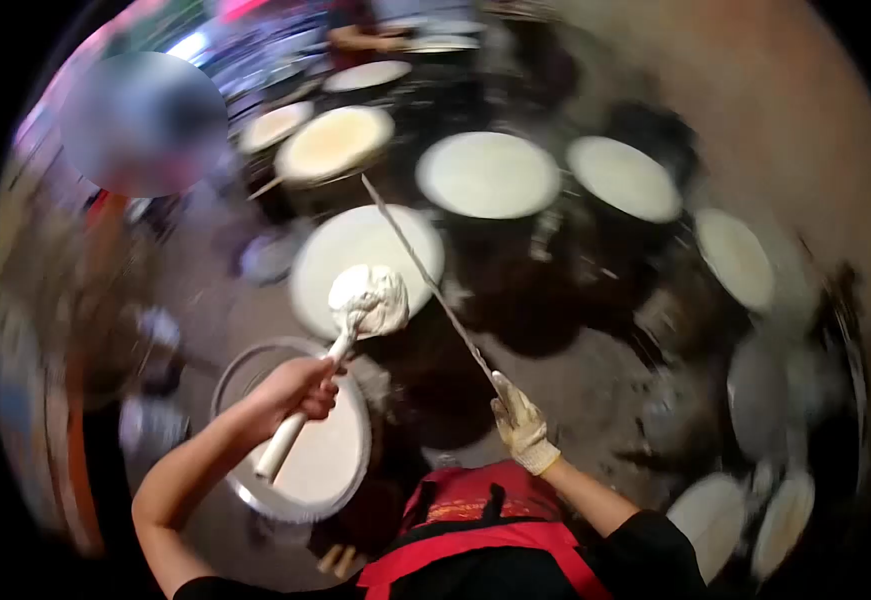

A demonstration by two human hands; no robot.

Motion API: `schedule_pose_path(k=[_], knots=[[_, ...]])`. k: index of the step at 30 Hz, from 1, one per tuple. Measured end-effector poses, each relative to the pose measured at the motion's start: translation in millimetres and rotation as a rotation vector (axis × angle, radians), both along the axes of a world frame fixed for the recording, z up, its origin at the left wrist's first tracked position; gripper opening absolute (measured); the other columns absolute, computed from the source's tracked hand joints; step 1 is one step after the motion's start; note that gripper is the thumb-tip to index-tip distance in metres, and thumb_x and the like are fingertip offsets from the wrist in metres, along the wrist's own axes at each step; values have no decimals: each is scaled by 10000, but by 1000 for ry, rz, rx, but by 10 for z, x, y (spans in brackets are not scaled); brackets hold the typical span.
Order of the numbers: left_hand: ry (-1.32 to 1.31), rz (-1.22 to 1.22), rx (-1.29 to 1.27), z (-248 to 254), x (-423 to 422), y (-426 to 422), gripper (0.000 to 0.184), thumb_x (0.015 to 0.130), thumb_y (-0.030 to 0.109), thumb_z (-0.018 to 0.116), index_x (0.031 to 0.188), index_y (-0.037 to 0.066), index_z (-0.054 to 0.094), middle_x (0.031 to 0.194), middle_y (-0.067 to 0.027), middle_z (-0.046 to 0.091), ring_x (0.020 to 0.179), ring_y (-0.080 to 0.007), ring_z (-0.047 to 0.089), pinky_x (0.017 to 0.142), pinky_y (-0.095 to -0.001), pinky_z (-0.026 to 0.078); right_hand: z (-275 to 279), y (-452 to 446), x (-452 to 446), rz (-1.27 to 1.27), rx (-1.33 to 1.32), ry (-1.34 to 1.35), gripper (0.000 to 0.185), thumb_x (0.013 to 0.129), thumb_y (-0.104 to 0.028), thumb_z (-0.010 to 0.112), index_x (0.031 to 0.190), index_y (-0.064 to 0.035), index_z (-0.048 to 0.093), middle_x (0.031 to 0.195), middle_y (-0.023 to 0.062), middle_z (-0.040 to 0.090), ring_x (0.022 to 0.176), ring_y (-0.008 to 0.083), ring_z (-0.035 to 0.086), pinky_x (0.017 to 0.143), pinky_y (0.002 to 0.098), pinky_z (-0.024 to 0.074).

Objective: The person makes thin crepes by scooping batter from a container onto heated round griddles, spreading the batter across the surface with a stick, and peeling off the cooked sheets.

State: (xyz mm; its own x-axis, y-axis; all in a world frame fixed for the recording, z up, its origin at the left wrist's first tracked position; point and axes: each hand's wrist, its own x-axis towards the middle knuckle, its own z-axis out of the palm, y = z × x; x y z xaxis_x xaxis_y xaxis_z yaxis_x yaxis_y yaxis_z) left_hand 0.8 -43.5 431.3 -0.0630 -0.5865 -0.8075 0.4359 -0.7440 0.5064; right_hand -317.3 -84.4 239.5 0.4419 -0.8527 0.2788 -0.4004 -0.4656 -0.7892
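The handle (283, 443) runs through the left grip (305, 388), white lump (372, 298) beyond.

White-handled tool (341, 344) tilted, head heaped with white paste (367, 300), long thin stick (421, 268) slanting beside it

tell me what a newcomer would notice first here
Probably the thick white mass left of centre, on the end of the white-handled tool in the left hand. Next, the pale round surfaces arcing across the top and down the right, then the long thin stick slanting up-left from the gloved right hand.
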Motion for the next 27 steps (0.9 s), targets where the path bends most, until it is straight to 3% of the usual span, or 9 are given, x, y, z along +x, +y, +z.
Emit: schedule_pose_path(k=[5, 7, 9, 12, 15, 18, 22, 24, 27], knots=[[133, -644, 84, -142, -1735, -1235, 148, 939, 128, 427, 992, -11, 433, 663, 19, 359, 506, -41, 326, 416, -168, 275, -537, 857, -1834, -639, 283, 31, 441, 843, -96, 499, 1271, -7, 448, 991, 169, 614, 957, 328, 566, 844, 404, 444], [263, -870, 102, -215, -2515, -1603, 138, 911, 107, 459, 984, -10, 449, 658, 20, 365, 490, -49, 324, 412, -175, 293, -139, 1099, -2184, -844, 407, -305, 321, 945, -236, 445, 1095, 26, 554, 705, 49, 577, 603, 124, 562, 561, 231, 450], [189, -1085, -62, -161, -3492, -1888, 139, 901, 109, 479, 981, -4, 468, 678, -2, 410, 494, -64, 364, 421, -186, 317, -114, 1210, -2619, -1000, 294, -386, 358, 965, -304, 411, 1029, 6, 577, 650, 32, 573, 560, 116, 551, 508, 242, 433], [-13, -1383, -616, 283, -4429, -1911, 176, 897, 146, 500, 985, -6, 490, 689, -27, 465, 529, -91, 435, 444, -230, 375, 522, 1373, -2837, -1065, 163, -100, 324, 945, -261, 432, 1107, -12, 562, 761, 74, 619, 620, 148, 594, 506, 285, 473], [-211, -1529, -1124, -12, -6329, -2099, 279, 903, 153, 513, 1134, -1, 485, 757, -53, 533, 650, -123, 509, 564, -271, 441, 421, 864, -4093, -1196, -204, 119, 340, 942, -197, 413, 1220, -13, 479, 979, 94, 616, 706, 199, 602, 643, 296, 491], [-470, -1590, -1679, -88, -7379, -1995, 371, 769, 90, 579, 1109, -20, 478, 912, -262, 605, 895, -424, 568, 767, -455, 445, 682, 714, -4699, -1543, 2, 379, 456, 817, -74, 548, 1264, -70, 456, 1101, 157, 583, 869, 319, 601, 764, 385, 491], [-261, -1625, -1645, -534, -7915, -2049, 331, 737, 64, 597, 1039, -24, 492, 831, -237, 615, 823, -410, 589, 724, -432, 468, 106, 684, -5058, -1612, -7, -692, 480, 875, -39, 531, 1337, -136, 447, 921, 20, 601, 725, 119, 554, 627, 274, 456], [-105, -1593, -1374, -842, -8128, -2031, 308, 756, 65, 609, 1027, -27, 494, 727, -144, 601, 649, -254, 608, 567, -345, 473, 230, 764, -4768, -1602, 223, -1003, 408, 928, -80, 494, 1333, -91, 447, 868, -40, 526, 691, 32, 458, 641, 169, 413], [116, -1542, -1016, -1258, -8385, -1983, 301, 761, 46, 573, 1023, -54, 465, 663, -82, 558, 486, -115, 540, 385, -238, 402, -848, 597, -4475, -1742, -125, -1193, 456, 886, -111, 537, 1331, -84, 444, 921, 47, 572, 759, 146, 540, 695, 262, 449]])
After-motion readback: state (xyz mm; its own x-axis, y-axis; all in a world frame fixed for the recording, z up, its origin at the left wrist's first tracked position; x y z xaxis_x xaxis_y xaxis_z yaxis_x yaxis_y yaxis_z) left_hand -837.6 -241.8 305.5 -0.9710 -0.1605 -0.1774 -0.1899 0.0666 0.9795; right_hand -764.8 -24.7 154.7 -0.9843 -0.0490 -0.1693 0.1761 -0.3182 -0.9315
